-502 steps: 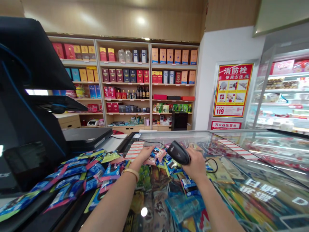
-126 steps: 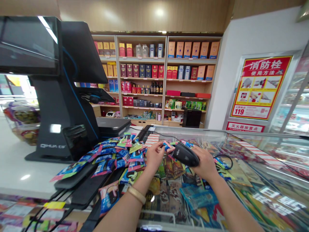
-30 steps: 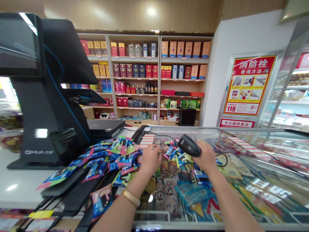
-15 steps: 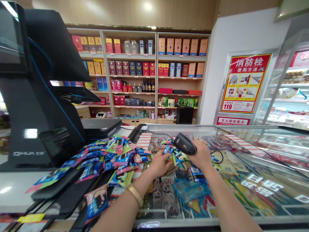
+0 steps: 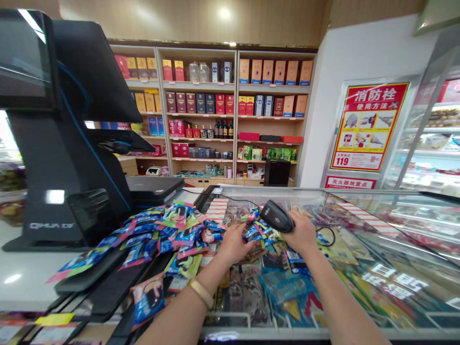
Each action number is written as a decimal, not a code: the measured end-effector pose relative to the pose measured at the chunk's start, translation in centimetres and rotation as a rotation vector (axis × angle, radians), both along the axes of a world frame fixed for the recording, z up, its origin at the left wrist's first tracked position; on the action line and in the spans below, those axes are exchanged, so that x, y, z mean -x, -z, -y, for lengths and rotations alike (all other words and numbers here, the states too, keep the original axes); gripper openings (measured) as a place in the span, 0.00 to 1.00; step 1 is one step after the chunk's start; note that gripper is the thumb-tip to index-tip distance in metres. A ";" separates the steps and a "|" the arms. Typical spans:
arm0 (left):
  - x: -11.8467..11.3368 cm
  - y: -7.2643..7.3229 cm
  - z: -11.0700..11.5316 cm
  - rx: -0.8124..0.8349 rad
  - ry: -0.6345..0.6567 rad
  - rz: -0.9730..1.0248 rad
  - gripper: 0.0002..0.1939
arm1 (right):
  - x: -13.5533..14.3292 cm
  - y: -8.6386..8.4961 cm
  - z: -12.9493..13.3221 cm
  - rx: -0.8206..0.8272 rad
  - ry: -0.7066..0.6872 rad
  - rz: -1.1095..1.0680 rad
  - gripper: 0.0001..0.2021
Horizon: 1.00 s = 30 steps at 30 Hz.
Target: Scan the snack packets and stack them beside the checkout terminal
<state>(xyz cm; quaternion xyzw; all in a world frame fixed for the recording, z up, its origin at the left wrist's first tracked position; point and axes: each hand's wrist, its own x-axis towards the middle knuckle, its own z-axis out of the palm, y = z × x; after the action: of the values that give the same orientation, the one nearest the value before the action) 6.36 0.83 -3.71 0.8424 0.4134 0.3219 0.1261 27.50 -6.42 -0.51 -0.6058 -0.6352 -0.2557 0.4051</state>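
Observation:
My right hand [image 5: 304, 233] is wrapped round the handle of a black barcode scanner [image 5: 276, 216], its head tilted up to the left above the glass top. My left hand [image 5: 235, 243], fingers apart, rests beside small blue, pink and green snack packets [image 5: 253, 232] that lie between both hands. A larger heap of the same packets [image 5: 187, 235] spreads to the left over the counter and black trays. One packet [image 5: 148, 298] lies apart at the lower left. Under the glass, other packaged goods [image 5: 287, 287] show.
A black register [image 5: 53, 167] with screens stands at the left, a dark flat device [image 5: 154, 187] behind the heap. The glass-topped case [image 5: 316, 194] fills the front right. Shelves with boxes [image 5: 237, 88] line the back wall; a red poster [image 5: 370, 127] hangs right.
The view has shifted slightly, so the scene sits a little further right. My left hand's fingers look slightly closer to the packets; the scanner stays in my right hand.

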 end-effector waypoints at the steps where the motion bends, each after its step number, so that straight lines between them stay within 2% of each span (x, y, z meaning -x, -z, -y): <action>1: 0.0 0.1 0.1 0.014 0.015 -0.031 0.16 | 0.0 0.0 0.0 -0.003 0.001 0.001 0.10; 4: 0.0 0.2 0.3 0.045 0.001 -0.079 0.15 | 0.0 0.0 0.0 0.002 -0.002 0.005 0.11; 8: 0.1 -0.3 0.5 0.140 -0.011 0.055 0.20 | 0.1 -0.1 0.1 0.014 -0.021 0.006 0.11; 11: 0.2 -0.6 0.2 0.256 0.016 0.274 0.21 | 0.0 -0.1 0.2 0.010 -0.021 0.007 0.10; 16: 0.2 -0.3 -0.4 0.573 0.078 0.790 0.21 | 0.1 -0.1 0.2 0.000 -0.017 0.024 0.10; 18: 0.2 -0.4 -0.6 0.636 0.097 0.954 0.23 | 0.1 -0.2 0.3 -0.006 -0.025 0.030 0.10; 20: 0.3 -0.5 -0.9 0.594 0.086 1.044 0.26 | 0.2 -0.3 0.3 -0.022 -0.042 0.038 0.11; 22: 0.5 -0.7 -1.4 0.476 0.047 1.043 0.25 | 0.4 -0.4 0.4 -0.035 -0.058 0.043 0.11; 26: 1.3 -1.0 -2.4 0.117 -0.089 0.856 0.14 | 1.0 -0.6 0.6 -0.003 -0.154 0.053 0.09; 28: 1.6 -1.1 -2.6 -0.021 -0.159 0.780 0.12 | 1.4 -0.7 0.6 0.020 -0.220 0.076 0.08; 30: 1.9 -1.1 -2.6 -0.090 -0.188 0.740 0.13 | 2.0 -0.7 0.7 0.046 -0.261 0.097 0.09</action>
<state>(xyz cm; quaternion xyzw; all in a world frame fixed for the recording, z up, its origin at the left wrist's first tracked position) 4.46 3.44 -2.61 0.6322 0.4008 0.6323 0.1997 25.54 -7.11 0.22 -0.5141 -0.7332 -0.2151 0.3897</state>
